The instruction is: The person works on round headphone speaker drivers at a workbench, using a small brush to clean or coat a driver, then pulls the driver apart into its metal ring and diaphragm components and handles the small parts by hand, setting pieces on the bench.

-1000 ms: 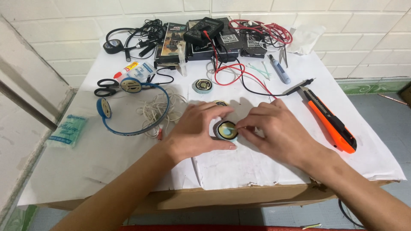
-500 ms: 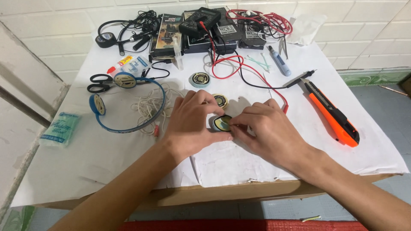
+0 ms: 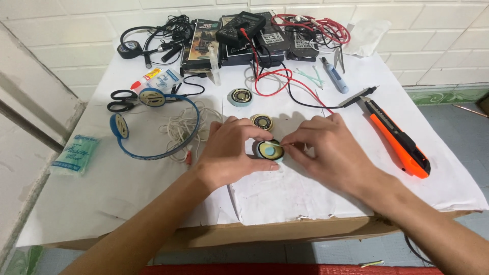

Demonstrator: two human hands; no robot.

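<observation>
1. Fingers of the left hand [image 3: 229,153] curl around a small round speaker disc [image 3: 269,150], while the right hand [image 3: 331,153] pinches a thin sliver at its top.
2. White paper-covered table [image 3: 127,193] carries everything.
3. Blue headband headphones [image 3: 153,127] lie left.
4. Orange utility knife [image 3: 400,140] lies right.
5. The disc sits mid-table, between both hands.

electronics repair bench: multimeter [image 3: 240,28], cutter [image 3: 400,140]
</observation>
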